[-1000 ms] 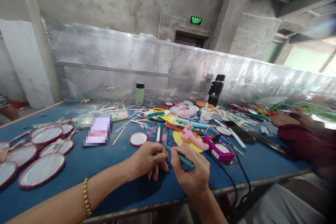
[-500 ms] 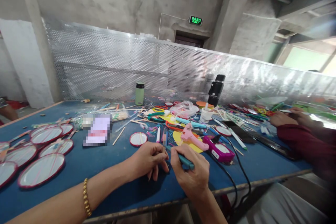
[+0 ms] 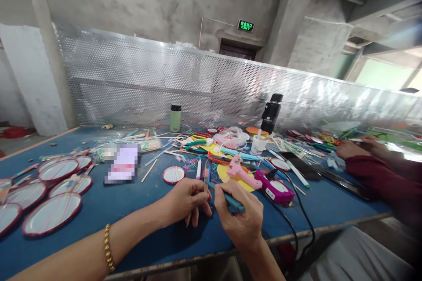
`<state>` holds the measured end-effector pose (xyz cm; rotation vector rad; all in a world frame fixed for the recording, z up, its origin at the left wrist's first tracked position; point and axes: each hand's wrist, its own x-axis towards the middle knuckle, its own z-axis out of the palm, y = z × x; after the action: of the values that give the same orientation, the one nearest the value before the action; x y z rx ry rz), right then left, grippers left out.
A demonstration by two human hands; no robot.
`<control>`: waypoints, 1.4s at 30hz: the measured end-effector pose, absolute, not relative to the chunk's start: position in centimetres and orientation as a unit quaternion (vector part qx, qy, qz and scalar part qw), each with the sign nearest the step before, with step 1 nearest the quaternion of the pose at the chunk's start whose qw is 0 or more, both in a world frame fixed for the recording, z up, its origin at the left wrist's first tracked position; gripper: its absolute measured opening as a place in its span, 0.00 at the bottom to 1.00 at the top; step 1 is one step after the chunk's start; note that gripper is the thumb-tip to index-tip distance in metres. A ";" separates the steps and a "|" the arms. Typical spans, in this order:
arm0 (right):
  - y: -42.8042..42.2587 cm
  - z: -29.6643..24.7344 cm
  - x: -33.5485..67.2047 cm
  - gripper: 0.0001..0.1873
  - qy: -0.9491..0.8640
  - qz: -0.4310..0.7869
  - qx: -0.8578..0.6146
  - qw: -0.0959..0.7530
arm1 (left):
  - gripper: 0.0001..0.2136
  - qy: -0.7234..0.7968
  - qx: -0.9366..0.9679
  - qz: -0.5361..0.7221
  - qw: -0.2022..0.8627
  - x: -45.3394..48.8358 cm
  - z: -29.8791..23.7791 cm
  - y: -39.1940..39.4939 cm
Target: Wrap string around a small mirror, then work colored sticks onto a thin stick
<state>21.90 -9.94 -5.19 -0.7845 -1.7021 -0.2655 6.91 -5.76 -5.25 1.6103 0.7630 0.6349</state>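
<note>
My left hand [image 3: 186,199] pinches a small flat wooden stick [image 3: 206,183], which stands upright between thumb and fingertips. My right hand [image 3: 242,215] is closed around a teal pen [image 3: 233,202] in a writing grip, its tip pointing left at the stick, close to or touching it. Whether the tip makes contact is too small to tell. Just beyond my left hand lies a small round disc [image 3: 173,174] with a red rim. Past my right hand, a pink glue gun [image 3: 242,173] rests on a yellow round piece [image 3: 222,173].
Several red-rimmed discs [image 3: 52,214] lie at left, near a phone [image 3: 122,164]. A purple box [image 3: 274,187] with black cables [image 3: 301,210] sits right. Behind stand a green bottle [image 3: 175,118], a black device [image 3: 271,112] and a white cup [image 3: 259,144]. A co-worker's sleeve [image 3: 372,175] is at right.
My hands, the stick and the pen stay almost exactly where they were. The co-worker's hands at right have shifted slightly left.
</note>
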 end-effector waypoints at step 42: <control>-9.7 -5.0 21.8 0.07 -0.722 -0.128 -0.337 0.591 | 0.13 0.325 0.691 0.272 0.586 6.9 -5.3 -5.7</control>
<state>21.82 -9.73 -5.01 -0.7845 -1.6800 -0.2972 6.86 -5.73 -5.28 1.6111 0.7578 0.6334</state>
